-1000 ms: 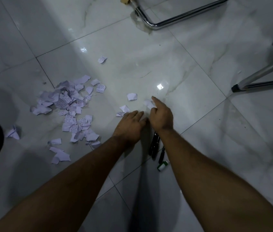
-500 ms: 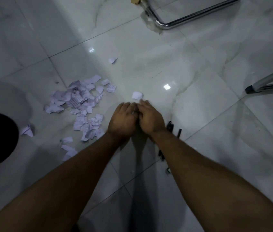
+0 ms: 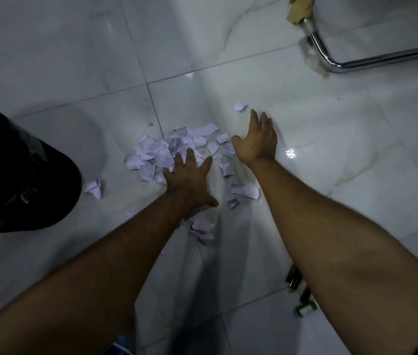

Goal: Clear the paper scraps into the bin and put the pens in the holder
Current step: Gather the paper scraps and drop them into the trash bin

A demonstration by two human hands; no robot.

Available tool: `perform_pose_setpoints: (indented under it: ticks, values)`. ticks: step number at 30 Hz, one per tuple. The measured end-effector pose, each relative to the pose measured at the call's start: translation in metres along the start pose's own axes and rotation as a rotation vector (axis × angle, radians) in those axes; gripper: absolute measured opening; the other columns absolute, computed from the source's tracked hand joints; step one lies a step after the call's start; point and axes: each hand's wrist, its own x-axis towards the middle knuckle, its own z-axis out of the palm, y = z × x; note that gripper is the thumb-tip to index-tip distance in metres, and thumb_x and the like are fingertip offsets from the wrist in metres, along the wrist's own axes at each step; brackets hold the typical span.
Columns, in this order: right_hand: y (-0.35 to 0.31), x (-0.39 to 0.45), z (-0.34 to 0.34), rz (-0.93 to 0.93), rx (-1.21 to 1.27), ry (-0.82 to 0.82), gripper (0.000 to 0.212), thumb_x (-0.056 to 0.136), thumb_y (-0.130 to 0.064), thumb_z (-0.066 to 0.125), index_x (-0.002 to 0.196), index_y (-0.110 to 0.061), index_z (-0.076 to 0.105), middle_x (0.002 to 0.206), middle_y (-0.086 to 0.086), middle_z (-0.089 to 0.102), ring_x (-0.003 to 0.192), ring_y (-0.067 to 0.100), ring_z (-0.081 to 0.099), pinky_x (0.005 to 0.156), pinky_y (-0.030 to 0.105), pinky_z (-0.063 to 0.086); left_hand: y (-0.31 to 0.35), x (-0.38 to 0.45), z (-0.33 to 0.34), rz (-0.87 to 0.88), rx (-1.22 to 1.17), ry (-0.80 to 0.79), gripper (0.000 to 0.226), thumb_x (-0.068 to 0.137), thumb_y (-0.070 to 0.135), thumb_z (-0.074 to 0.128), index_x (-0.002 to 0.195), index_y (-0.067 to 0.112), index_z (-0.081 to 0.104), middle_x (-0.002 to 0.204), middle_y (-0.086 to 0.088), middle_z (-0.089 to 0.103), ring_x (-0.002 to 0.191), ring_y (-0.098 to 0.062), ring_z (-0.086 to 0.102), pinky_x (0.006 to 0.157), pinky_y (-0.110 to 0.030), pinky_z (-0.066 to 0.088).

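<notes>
While my hands, left hand [image 3: 190, 179] and right hand [image 3: 258, 143], lie spread flat, paper scraps [image 3: 174, 149] litter the floor [image 3: 331, 149]. Nothing looks binned (pens [image 3: 299, 288] untouched).

Paper scraps [image 3: 174, 149] sit piled mid-floor, bin [image 3: 10, 175] off to their left. Left hand [image 3: 190, 180] rests on the pile, right hand [image 3: 258, 143] just beside it. Pens [image 3: 296, 280] lie near, under the right forearm.
</notes>
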Motion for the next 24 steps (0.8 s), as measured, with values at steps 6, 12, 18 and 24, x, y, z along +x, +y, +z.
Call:
perform_pose_setpoints:
  ticks: [6, 12, 18, 24]
  values:
    - [-0.039, 0.051, 0.001, -0.11, -0.138, -0.197, 0.078, 0.092, -0.047, 0.051, 0.156, -0.019, 0.017, 0.165, 0.013, 0.008, 0.151, 0.034, 0.007, 0.121, 0.049, 0.011, 0.0, 0.002, 0.008, 0.001, -0.05, 0.054, 0.123, 0.06, 0.072, 0.073, 0.152, 0.042, -0.003, 0.162, -0.008, -0.018, 0.147, -0.041, -0.012, 0.113, -0.069, 0.006]
    - [-0.061, -0.012, 0.009, -0.386, 0.109, -0.304, 0.049, 0.095, -0.019, 0.05, 0.142, -0.006, 0.049, 0.153, 0.018, 0.04, 0.141, 0.036, 0.036, 0.116, 0.038, 0.029, 0.008, -0.001, 0.002, -0.027, -0.033, 0.026, 0.128, 0.06, 0.07, 0.075, 0.152, 0.039, -0.009, 0.161, -0.009, -0.021, 0.147, -0.041, -0.015, 0.112, -0.07, 0.006]
    - [-0.037, -0.044, -0.002, -0.07, 0.411, -0.034, 0.048, 0.093, -0.013, 0.055, 0.14, -0.006, 0.052, 0.143, 0.013, 0.054, 0.133, 0.028, 0.05, 0.112, 0.031, 0.036, -0.009, -0.016, 0.002, 0.089, -0.067, 0.14, 0.103, 0.068, 0.065, 0.07, 0.152, 0.036, 0.016, 0.164, -0.009, 0.0, 0.148, -0.037, 0.007, 0.114, -0.064, 0.016]
    - [-0.069, -0.04, 0.015, -0.175, 0.165, -0.221, 0.069, 0.087, -0.05, 0.037, 0.146, -0.015, 0.044, 0.154, 0.015, 0.04, 0.143, 0.038, 0.032, 0.118, 0.05, 0.023, -0.05, -0.023, -0.024, 0.077, -0.126, 0.627, 0.041, 0.085, 0.034, 0.054, 0.122, 0.017, 0.06, 0.122, -0.012, 0.058, 0.108, -0.033, 0.057, 0.072, -0.038, 0.047]
